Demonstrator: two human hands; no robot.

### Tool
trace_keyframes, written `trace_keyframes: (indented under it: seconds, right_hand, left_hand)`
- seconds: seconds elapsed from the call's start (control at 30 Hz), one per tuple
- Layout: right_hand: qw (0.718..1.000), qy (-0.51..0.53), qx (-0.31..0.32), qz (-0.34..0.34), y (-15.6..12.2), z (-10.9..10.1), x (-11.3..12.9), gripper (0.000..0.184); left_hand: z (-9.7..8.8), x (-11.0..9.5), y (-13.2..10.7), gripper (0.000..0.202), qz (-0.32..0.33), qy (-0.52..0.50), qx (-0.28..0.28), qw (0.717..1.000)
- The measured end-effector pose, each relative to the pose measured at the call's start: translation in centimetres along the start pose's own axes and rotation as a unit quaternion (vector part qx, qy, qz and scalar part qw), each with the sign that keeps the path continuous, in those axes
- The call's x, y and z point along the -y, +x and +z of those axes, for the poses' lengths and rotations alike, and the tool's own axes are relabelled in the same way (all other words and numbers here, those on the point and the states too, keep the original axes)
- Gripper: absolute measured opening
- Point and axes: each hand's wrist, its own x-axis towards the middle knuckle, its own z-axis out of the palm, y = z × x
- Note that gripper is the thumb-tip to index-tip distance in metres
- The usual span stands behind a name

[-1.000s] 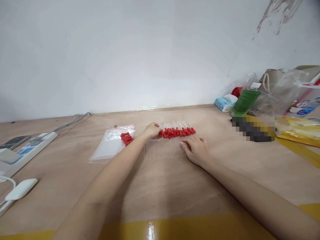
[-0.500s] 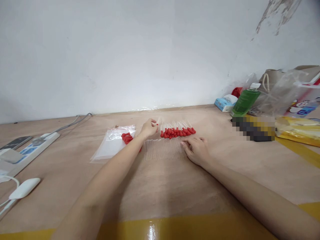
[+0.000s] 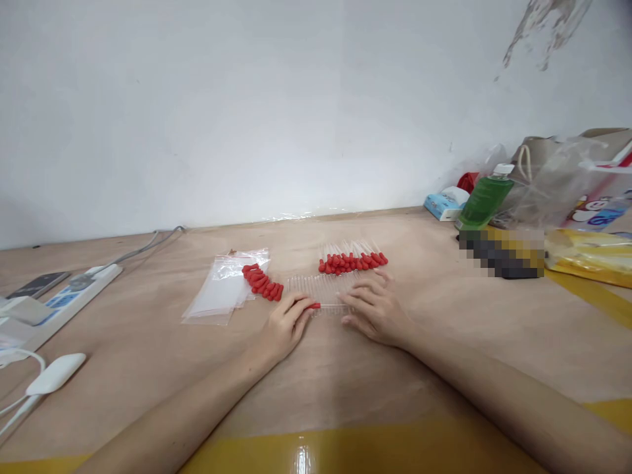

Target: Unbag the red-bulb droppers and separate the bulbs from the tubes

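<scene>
My left hand (image 3: 286, 324) is closed in a pinch on a red rubber bulb (image 3: 315, 305). From that bulb a thin clear tube (image 3: 330, 305) runs toward my right hand (image 3: 378, 308), whose fingers are closed around its other end. Under and behind both hands lies a row of clear glass tubes (image 3: 316, 285) side by side. Just beyond them is a row of droppers with red bulbs (image 3: 353, 262), their clear tips pointing away from me. Left of my left hand is a pile of loose red bulbs (image 3: 261, 282).
Clear plastic bags (image 3: 214, 289) lie at the left, partly under the red bulbs. Farther left are a power strip (image 3: 93, 289), a phone (image 3: 39, 284) and a white cable adapter (image 3: 56, 373). A green bottle (image 3: 486, 201), tissue pack (image 3: 444, 204) and yellow packet (image 3: 587, 257) are at the right.
My left hand has come back from the left end of the dropper row toward me and now pinches a bulb on a tube. My right hand has shifted slightly left and nearer.
</scene>
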Motion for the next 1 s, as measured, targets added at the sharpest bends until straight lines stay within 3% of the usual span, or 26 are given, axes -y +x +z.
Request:
trace_keyframes:
  seconds: [0.2,0.47,0.73,0.9,1.0]
  right_hand:
    - [1.000,0.001,0.015,-0.010,-0.1,1.1,1.2,0.021]
    - [0.995,0.007,0.095,-0.003,-0.3,-0.4,0.7,0.021]
    - [0.992,0.007,0.129,-0.004,-1.3,-0.7,0.2,0.026]
    - [0.996,-0.009,0.084,0.008,-1.9,-1.3,-1.6,0.028]
    - [0.992,-0.049,0.016,0.117,-2.0,-1.8,-3.6,0.025]
  left_hand:
    - [0.2,0.1,0.3,0.016,0.034,0.041,0.019,0.998]
    - [-0.6,-0.6,0.2,0.012,0.048,0.084,0.084,0.992]
    - [-1.0,-1.6,0.3,0.012,0.057,0.070,0.094,0.992]
    - [-1.9,-1.5,0.9,0.014,0.050,0.080,0.073,0.993]
    - [-4.0,0.3,2.0,0.017,-0.024,0.084,0.029,0.996]
